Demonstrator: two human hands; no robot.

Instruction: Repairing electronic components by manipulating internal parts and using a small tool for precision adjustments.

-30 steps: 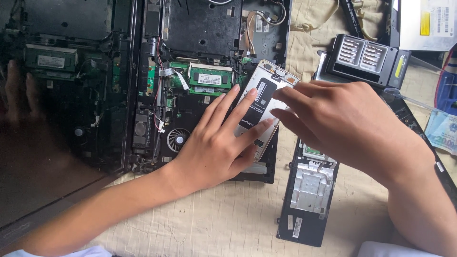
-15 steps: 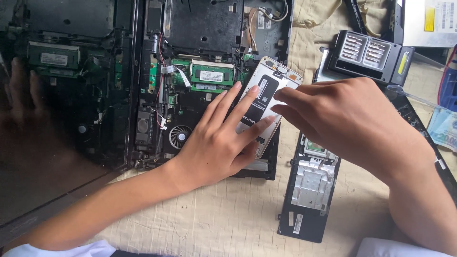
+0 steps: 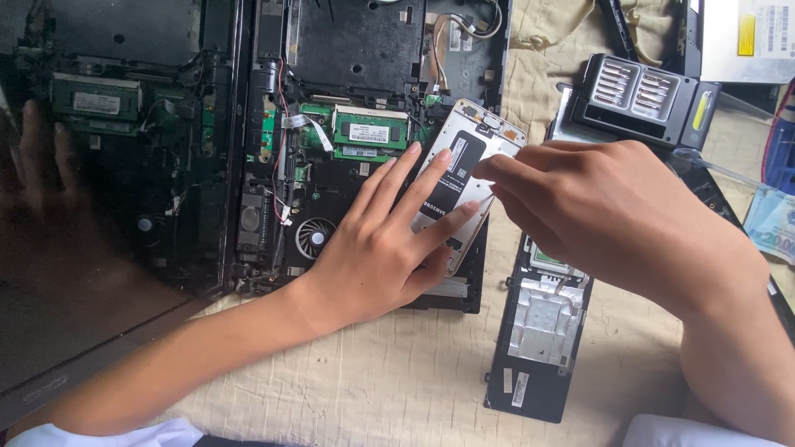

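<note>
An opened black laptop base (image 3: 356,50) lies on a beige cloth, its green memory module (image 3: 370,130) and round fan (image 3: 314,237) exposed. A silver drive in a metal bracket (image 3: 472,145) rests tilted at the base's right side. My left hand (image 3: 381,248) lies flat on it, fingers spread and pressing on its black label. My right hand (image 3: 604,215) reaches in from the right, its pinched fingertips on the drive's right edge. What they pinch is too small to tell.
A glossy laptop screen (image 3: 108,190) at the left mirrors the base and a hand. A black cover panel (image 3: 538,331) lies under my right wrist. A dark screwdriver-bit case (image 3: 646,95), an optical drive (image 3: 749,37) and a banknote (image 3: 770,228) sit at the right.
Both hands stay on the drive. My right fingertips have shifted slightly along its right edge.
</note>
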